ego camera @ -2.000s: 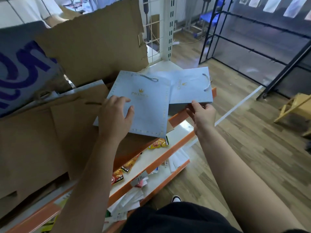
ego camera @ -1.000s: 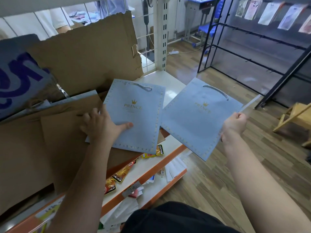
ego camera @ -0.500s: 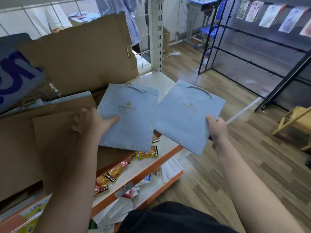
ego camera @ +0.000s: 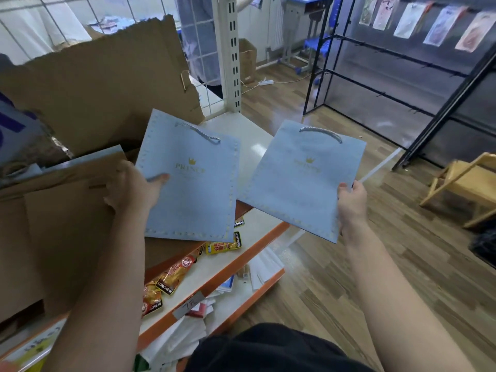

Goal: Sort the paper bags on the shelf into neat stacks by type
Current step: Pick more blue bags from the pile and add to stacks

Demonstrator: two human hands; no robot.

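Two grips: left hand [ego camera: 134, 191] thumb clamps the left blue bag [ego camera: 193, 189] atop brown bags [ego camera: 67, 224]; right hand [ego camera: 351, 205] pinches the right blue bag [ego camera: 300, 181], unsupported left of its fingers, so it may slip floorward.

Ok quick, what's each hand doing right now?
The left hand holds the left blue bag, thumb on top.
The right hand pinches the right blue bag by its edge.

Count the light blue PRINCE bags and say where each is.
2. One blue bag rests on the brown bags, gripped by the left hand. The other blue bag is held beyond the shelf by the right hand. Others may lie hidden.
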